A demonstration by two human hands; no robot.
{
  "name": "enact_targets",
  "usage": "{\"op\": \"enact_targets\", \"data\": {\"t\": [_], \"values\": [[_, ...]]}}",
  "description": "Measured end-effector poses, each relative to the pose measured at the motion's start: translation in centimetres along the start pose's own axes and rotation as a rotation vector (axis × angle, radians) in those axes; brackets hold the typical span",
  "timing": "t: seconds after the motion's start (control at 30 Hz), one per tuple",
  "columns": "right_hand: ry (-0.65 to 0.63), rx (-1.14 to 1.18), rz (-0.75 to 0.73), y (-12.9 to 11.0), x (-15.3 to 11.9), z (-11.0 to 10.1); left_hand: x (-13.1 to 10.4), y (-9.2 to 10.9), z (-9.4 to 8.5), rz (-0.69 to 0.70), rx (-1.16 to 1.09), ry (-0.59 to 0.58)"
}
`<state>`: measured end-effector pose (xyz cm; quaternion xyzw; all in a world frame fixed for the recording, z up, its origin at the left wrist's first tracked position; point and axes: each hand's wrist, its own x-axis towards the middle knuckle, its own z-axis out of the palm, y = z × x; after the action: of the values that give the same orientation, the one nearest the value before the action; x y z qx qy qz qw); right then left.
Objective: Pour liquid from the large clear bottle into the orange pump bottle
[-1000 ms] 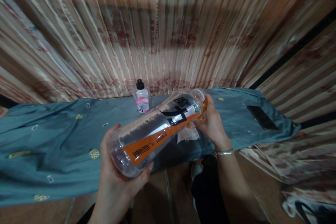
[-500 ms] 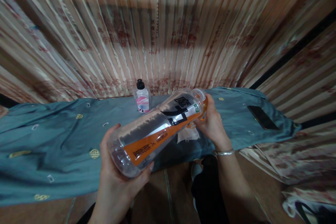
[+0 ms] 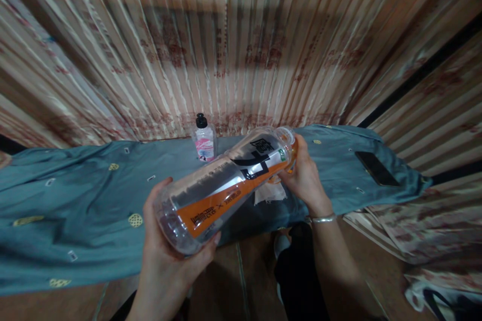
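A large clear plastic bottle [image 3: 226,185] with an orange and black label lies tilted across the middle of the view, over the cloth-covered surface. My left hand [image 3: 169,241] is closed round its base, the thumb below and the fingers along the far side. At the upper right end, my right hand [image 3: 304,173] grips near the neck, where the round mouth shows. Something orange and shiny shows between my right fingers and the neck, mostly hidden. Under the bottle and beside my right hand, a white tissue-like piece [image 3: 271,192] lies on the cloth.
A small bottle with a black cap and pink label [image 3: 205,144] stands behind the large bottle. A black phone [image 3: 376,168] lies to the right on the teal cloth [image 3: 94,200]. Pleated patterned curtains [image 3: 226,60] hang directly behind; a dark pole [image 3: 425,70] slants at right.
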<state>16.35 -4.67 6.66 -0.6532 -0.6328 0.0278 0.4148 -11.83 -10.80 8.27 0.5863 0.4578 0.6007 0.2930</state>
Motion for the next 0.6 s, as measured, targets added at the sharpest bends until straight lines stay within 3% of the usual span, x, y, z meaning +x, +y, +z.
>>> {"op": "enact_targets", "data": {"t": [0.17, 0.4, 0.6], "values": [[0.000, -0.002, 0.002, 0.0, 0.0, 0.0, 0.0, 0.0, -0.1, -0.001, 0.002, 0.011], [-0.020, -0.003, 0.016, -0.2, 0.1, -0.2, -0.4, 2.0, 0.7, -0.244, -0.061, 0.064], [-0.006, -0.004, 0.011, -0.2, 0.0, -0.1, -0.2, 1.4, 0.4, -0.165, -0.043, 0.036]]}}
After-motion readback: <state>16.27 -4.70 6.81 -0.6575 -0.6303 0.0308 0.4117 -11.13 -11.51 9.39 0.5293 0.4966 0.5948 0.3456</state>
